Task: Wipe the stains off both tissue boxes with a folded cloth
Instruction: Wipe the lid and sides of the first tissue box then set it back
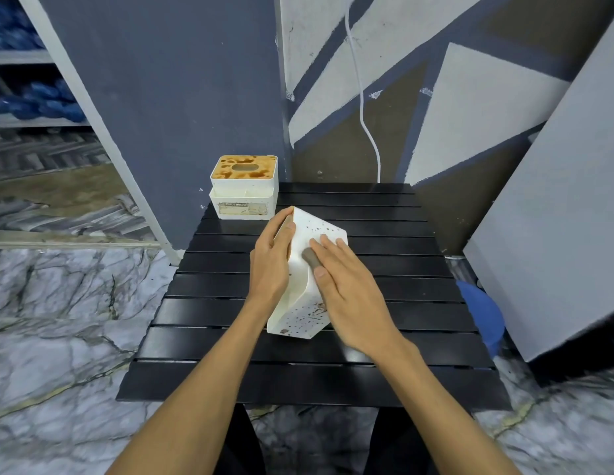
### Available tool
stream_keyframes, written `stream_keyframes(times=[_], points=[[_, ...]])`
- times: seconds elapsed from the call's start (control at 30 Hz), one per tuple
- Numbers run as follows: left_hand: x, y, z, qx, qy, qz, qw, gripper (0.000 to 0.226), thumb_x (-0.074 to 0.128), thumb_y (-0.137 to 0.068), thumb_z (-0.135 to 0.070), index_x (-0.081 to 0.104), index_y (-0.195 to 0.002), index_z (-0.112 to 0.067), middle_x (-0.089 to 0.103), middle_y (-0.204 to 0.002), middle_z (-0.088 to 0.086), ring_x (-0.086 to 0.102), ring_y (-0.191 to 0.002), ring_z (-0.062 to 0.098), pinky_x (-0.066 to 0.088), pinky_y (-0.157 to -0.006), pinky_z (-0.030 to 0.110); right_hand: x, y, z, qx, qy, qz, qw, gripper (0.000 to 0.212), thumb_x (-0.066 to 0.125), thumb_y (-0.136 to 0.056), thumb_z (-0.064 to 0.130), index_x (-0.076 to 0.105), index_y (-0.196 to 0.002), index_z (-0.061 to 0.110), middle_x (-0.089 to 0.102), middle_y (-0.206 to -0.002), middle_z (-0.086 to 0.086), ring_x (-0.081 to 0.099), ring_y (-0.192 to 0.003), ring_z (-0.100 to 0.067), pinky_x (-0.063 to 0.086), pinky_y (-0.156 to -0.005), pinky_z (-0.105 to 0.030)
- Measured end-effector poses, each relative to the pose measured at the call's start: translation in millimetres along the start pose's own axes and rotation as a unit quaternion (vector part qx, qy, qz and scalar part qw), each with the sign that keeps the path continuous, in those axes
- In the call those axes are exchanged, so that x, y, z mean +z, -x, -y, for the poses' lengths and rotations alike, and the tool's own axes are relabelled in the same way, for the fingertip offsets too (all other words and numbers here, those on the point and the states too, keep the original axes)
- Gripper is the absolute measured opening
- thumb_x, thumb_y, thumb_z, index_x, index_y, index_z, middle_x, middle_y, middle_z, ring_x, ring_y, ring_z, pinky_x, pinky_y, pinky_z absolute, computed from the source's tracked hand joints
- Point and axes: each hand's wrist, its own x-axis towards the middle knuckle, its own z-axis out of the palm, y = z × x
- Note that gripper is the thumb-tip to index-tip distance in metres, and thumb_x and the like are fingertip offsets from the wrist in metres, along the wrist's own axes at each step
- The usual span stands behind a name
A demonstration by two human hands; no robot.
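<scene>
- Both bare forearms reach in from the bottom edge over the black slatted table (384,262), the largest thing in reach, which stands on a marble-patterned floor (58,320).
- Largest of the task's things is the white speckled plastic tissue box (300,303), tipped up on one edge near the table's middle and leaning away from the left hand, brown spots showing on its near end and upper face.
- Behind it, at the far left corner of the table and well apart, stands the second white tissue box with an orange-brown stained lid (243,186), upright and, by its stains, not yet wiped.
- On the tilted box's left side the left hand (271,265) lies closed around its upper edge, steadying it.
- Flat on the upper face, the right hand (346,286) presses the small folded grey-brown cloth (311,258) down with extended fingers rather than pinching it; only a corner of the cloth shows beyond the thumb.
- My judgement: wiping of the first box is in hand. Next, the cloth should sweep toward the spots at the near end, with steady pressure and a firm brace so the box does not slip.
</scene>
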Motion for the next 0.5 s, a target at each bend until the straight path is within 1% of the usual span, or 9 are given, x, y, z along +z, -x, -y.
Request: stream_keyframes(times=[0.07, 0.13, 0.17, 0.23, 0.27, 0.3, 0.37, 0.43, 0.5], points=[[-1.9, 0.0, 1.6, 0.006, -0.002, 0.004, 1.0, 0.032, 0.048, -0.105, -0.033, 0.063, -0.133, -0.031, 0.064, -0.124, -0.022, 0.06, -0.117, 0.004, 0.049, -0.091, 0.02, 0.9, 0.2, 9.0, -0.02, 0.016, 0.008, 1.0, 0.05, 0.02, -0.104, 0.041, 0.033, -0.149, 0.026, 0.024, -0.159, 0.009, 0.009, -0.148, -0.006, 0.011, -0.121, -0.028], [-4.9, 0.2, 2.8, 0.014, -0.009, 0.009, 1.0, 0.034, 0.047, -0.104, -0.035, 0.061, -0.135, -0.031, 0.062, -0.131, -0.016, 0.059, -0.121, 0.005, 0.049, -0.096, 0.023, -1.2, -7.2, 15.2, -0.028, 0.017, 0.014, 0.999, 0.045, 0.025, -0.106, 0.037, 0.032, -0.15, 0.027, 0.025, -0.159, 0.009, 0.009, -0.149, -0.007, 0.013, -0.121, -0.031], [-6.9, 0.0, 1.9, 0.011, -0.013, 0.011, 1.0, 0.034, 0.046, -0.105, -0.033, 0.061, -0.136, -0.031, 0.062, -0.131, -0.015, 0.059, -0.118, 0.002, 0.049, -0.094, 0.021, -2.1, -10.8, 15.3, -0.03, 0.017, 0.011, 0.999, 0.045, 0.026, -0.106, 0.036, 0.034, -0.149, 0.027, 0.027, -0.158, 0.008, 0.01, -0.149, -0.008, 0.015, -0.121, -0.033], [-11.9, -2.4, -1.3, -0.008, -0.022, 0.014, 1.0, 0.032, 0.045, -0.106, -0.029, 0.06, -0.134, -0.032, 0.063, -0.125, -0.016, 0.063, -0.106, -0.002, 0.052, -0.083, 0.017, -1.9, -11.3, 11.3, -0.022, 0.019, -0.015, 0.999, 0.043, 0.026, -0.105, 0.036, 0.04, -0.145, 0.027, 0.035, -0.154, 0.008, 0.012, -0.149, -0.012, 0.02, -0.119, -0.036], [-14.3, -4.3, -2.7, -0.024, -0.023, 0.018, 0.999, 0.031, 0.046, -0.105, -0.03, 0.06, -0.132, -0.034, 0.064, -0.123, -0.013, 0.066, -0.102, 0.003, 0.055, -0.082, 0.021, -2.0, -8.3, 9.6, -0.006, 0.016, -0.033, 0.999, 0.042, 0.027, -0.104, 0.037, 0.042, -0.142, 0.027, 0.039, -0.151, 0.009, 0.013, -0.148, -0.013, 0.022, -0.117, -0.037], [-16.4, -6.4, -4.7, -0.041, -0.019, 0.021, 0.999, 0.03, 0.047, -0.102, -0.032, 0.061, -0.129, -0.036, 0.065, -0.123, -0.009, 0.066, -0.103, 0.01, 0.057, -0.085, 0.03, -1.1, -5.0, 8.1, 0.014, 0.008, -0.046, 0.999, 0.04, 0.028, -0.104, 0.037, 0.043, -0.139, 0.027, 0.042, -0.149, 0.01, 0.014, -0.147, -0.012, 0.024, -0.115, -0.038], [-18.6, -9.6, -10.3, -0.076, -0.015, 0.023, 0.997, 0.029, 0.047, -0.098, -0.032, 0.062, -0.123, -0.038, 0.065, -0.125, -0.004, 0.064, -0.11, 0.022, 0.055, -0.096, 0.045, 2.6, 0.9, 7.1, 0.031, -0.006, -0.062, 0.998, 0.035, 0.031, -0.103, 0.035, 0.046, -0.134, 0.026, 0.042, -0.148, 0.01, 0.017, -0.145, -0.009, 0.025, -0.113, -0.037], [-17.1, -11.2, -16.1, -0.105, -0.013, 0.015, 0.994, 0.028, 0.046, -0.097, -0.027, 0.064, -0.116, -0.035, 0.066, -0.12, -0.003, 0.063, -0.11, 0.023, 0.051, -0.099, 0.048, 6.6, 4.0, 8.7, 0.011, -0.002, -0.068, 0.998, 0.04, 0.029, -0.103, 0.037, 0.049, -0.135, 0.025, 0.037, -0.152, 0.007, 0.016, -0.147, -0.009, 0.025, -0.115, -0.033], [-15.5, -11.0, -18.0, -0.124, 0.002, -0.001, 0.992, 0.024, 0.046, -0.097, -0.027, 0.066, -0.108, -0.034, 0.068, -0.115, -0.003, 0.063, -0.107, 0.021, 0.05, -0.101, 0.048, 10.9, 7.7, 11.2, -0.004, 0.004, -0.059, 0.998, 0.046, 0.028, -0.102, 0.039, 0.047, -0.141, 0.024, 0.03, -0.157, 0.005, 0.011, -0.148, -0.008, 0.021, -0.117, -0.029]])
